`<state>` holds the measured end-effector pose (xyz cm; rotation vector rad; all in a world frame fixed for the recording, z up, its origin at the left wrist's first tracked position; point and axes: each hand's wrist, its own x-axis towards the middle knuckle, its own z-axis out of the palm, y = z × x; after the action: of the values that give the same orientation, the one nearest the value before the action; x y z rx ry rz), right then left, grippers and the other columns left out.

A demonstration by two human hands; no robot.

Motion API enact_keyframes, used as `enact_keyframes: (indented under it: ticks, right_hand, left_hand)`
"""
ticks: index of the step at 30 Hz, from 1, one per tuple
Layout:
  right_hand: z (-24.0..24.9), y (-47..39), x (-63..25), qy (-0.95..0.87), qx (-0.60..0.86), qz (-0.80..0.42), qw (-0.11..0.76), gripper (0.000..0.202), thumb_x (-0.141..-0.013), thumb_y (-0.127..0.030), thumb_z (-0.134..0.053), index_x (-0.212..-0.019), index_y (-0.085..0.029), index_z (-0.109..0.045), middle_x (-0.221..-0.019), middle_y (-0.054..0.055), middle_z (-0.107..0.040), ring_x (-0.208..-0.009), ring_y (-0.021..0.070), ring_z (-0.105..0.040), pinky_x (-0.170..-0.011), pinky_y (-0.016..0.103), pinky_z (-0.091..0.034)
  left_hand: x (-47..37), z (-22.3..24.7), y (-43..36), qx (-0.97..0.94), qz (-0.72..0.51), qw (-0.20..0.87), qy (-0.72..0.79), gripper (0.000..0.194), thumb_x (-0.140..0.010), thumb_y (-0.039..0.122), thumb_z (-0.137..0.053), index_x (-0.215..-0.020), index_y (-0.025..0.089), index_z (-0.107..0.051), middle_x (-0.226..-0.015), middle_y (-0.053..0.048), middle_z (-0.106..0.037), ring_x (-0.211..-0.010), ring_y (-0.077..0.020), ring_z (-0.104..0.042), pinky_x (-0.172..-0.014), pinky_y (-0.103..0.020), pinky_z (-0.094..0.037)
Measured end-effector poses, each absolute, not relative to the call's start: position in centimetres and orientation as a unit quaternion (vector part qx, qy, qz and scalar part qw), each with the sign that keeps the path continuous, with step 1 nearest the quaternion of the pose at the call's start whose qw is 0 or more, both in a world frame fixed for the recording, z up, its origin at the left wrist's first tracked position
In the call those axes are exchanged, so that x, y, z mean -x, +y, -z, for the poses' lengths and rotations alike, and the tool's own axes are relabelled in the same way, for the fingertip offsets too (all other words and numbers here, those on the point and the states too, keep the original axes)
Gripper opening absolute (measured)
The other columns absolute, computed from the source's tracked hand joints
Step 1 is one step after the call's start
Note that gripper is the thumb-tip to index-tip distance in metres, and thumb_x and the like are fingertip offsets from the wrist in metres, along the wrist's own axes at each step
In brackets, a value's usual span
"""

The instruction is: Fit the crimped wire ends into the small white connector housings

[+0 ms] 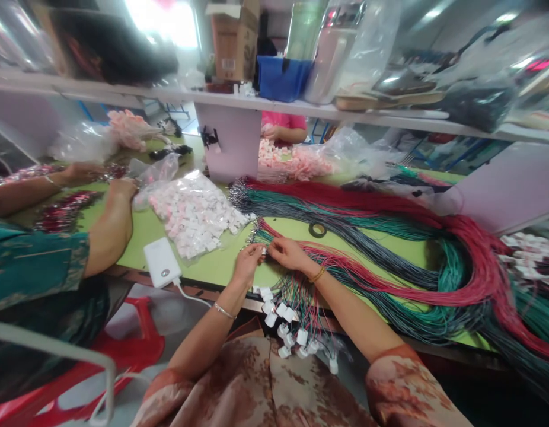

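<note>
My left hand (249,261) is closed in a pinch around a small white connector housing (264,251). Close beside it, my right hand (289,254) is closed too, its fingertips pressed together near the connector; the wire end they seem to pinch is too small to make out. Red, green and dark wires (345,261) run in long bundles to the right of my hands. Below my hands, wires with white connectors (286,314) on their ends hang over the table edge. A clear bag of white connector housings (194,219) lies to the left.
A roll of dark tape (318,229) lies among the wires. A white power bank (161,263) with a cable sits near the front edge. At left are a co-worker's arms (108,231); another person (286,127) sits across. A shelf (176,92) holding a blue bin (283,78) spans the back.
</note>
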<state>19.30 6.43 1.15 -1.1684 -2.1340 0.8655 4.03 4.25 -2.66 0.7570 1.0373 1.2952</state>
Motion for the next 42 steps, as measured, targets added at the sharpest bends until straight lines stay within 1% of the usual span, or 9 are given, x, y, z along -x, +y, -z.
enact_keyframes:
  ticks: [3,5,8,10,15,21,28,37,42]
  right_hand:
    - [-1.0,6.3,-19.2,-0.773,0.456,-0.357,0.26,0.022,-0.083,-0.03,-0.049,-0.064,-0.018,-0.047,-0.055,-0.004,-0.045,-0.051,0.009,-0.035,-0.051,0.022,-0.027]
    - [-1.1,6.0,-19.1,-0.791,0.455,-0.313,0.263,0.02,-0.082,-0.027,-0.05,-0.064,-0.018,-0.047,-0.056,-0.003,-0.046,-0.052,0.0095,-0.036,-0.052,0.022,-0.027]
    - [-1.2,5.7,-18.9,-0.825,0.428,-0.23,0.289,0.016,-0.081,-0.025,-0.052,-0.067,-0.017,-0.05,-0.063,0.0,-0.052,-0.057,0.011,-0.041,-0.057,0.024,-0.03]
    - [-1.0,5.8,-18.8,-0.81,0.438,-0.245,0.302,0.017,-0.082,-0.028,-0.052,-0.069,-0.017,-0.052,-0.063,0.001,-0.053,-0.057,0.0114,-0.042,-0.056,0.024,-0.03]
    - [-0.2,6.3,-18.5,-0.742,0.486,-0.356,0.293,0.024,-0.083,-0.035,-0.049,-0.066,-0.018,-0.049,-0.055,-0.002,-0.047,-0.052,0.0106,-0.036,-0.051,0.023,-0.028]
    - [-1.1,5.3,-19.4,-0.795,0.451,-0.242,0.326,0.011,-0.08,-0.023,-0.052,-0.071,-0.018,-0.053,-0.065,0.0,-0.055,-0.057,0.0114,-0.043,-0.056,0.024,-0.031]
    - [-1.2,6.0,-19.9,-0.798,0.43,-0.293,0.305,0.011,-0.08,-0.023,-0.051,-0.07,-0.018,-0.051,-0.063,-0.001,-0.054,-0.057,0.011,-0.042,-0.056,0.023,-0.032]
    - [-1.3,5.5,-18.6,-0.828,0.434,-0.197,0.294,0.014,-0.083,-0.023,-0.05,-0.07,-0.018,-0.051,-0.067,0.003,-0.056,-0.061,0.0135,-0.045,-0.06,0.026,-0.031]
    - [-1.5,5.7,-19.0,-0.822,0.436,-0.234,0.281,0.011,-0.082,-0.023,-0.051,-0.071,-0.019,-0.053,-0.067,0.003,-0.057,-0.059,0.0135,-0.046,-0.058,0.026,-0.032]
  left_hand:
    - [-4.1,2.6,4.1,-0.353,-0.571,0.587,0.452,0.028,-0.063,0.036,-0.078,-0.081,0.015,-0.071,-0.065,-0.001,-0.063,-0.055,-0.0085,-0.049,-0.054,-0.022,-0.036]
    - [-4.0,2.4,4.1,-0.38,-0.57,0.571,0.453,0.025,-0.064,0.033,-0.077,-0.08,0.015,-0.072,-0.063,0.0,-0.061,-0.056,-0.0088,-0.048,-0.054,-0.022,-0.036]
    - [-3.8,2.2,4.2,-0.348,-0.561,0.604,0.447,0.023,-0.064,0.03,-0.076,-0.081,0.015,-0.072,-0.065,-0.001,-0.063,-0.056,-0.0089,-0.05,-0.055,-0.023,-0.038]
    - [-3.7,2.1,4.3,-0.308,-0.561,0.629,0.44,0.023,-0.064,0.029,-0.076,-0.081,0.014,-0.072,-0.069,-0.002,-0.066,-0.057,-0.0086,-0.052,-0.055,-0.022,-0.039]
    - [-3.6,2.2,4.3,-0.314,-0.566,0.626,0.435,0.02,-0.065,0.024,-0.076,-0.082,0.015,-0.073,-0.071,-0.003,-0.067,-0.058,-0.0081,-0.052,-0.057,-0.022,-0.039]
    - [-3.4,2.0,4.4,-0.264,-0.579,0.65,0.416,0.017,-0.069,0.024,-0.073,-0.083,0.014,-0.072,-0.078,-0.005,-0.069,-0.061,-0.0088,-0.054,-0.058,-0.022,-0.041]
    - [-3.3,1.5,4.2,-0.271,-0.565,0.661,0.414,0.015,-0.07,0.02,-0.072,-0.083,0.013,-0.072,-0.078,-0.005,-0.069,-0.061,-0.0077,-0.054,-0.058,-0.02,-0.04]
    - [-3.7,2.1,4.1,-0.32,-0.564,0.627,0.432,0.018,-0.067,0.023,-0.076,-0.082,0.014,-0.074,-0.067,-0.001,-0.066,-0.055,-0.0068,-0.048,-0.055,-0.022,-0.037]
    - [-3.8,2.4,4.3,-0.295,-0.57,0.633,0.434,0.02,-0.067,0.025,-0.076,-0.084,0.014,-0.074,-0.071,-0.003,-0.067,-0.057,-0.0077,-0.051,-0.055,-0.022,-0.037]
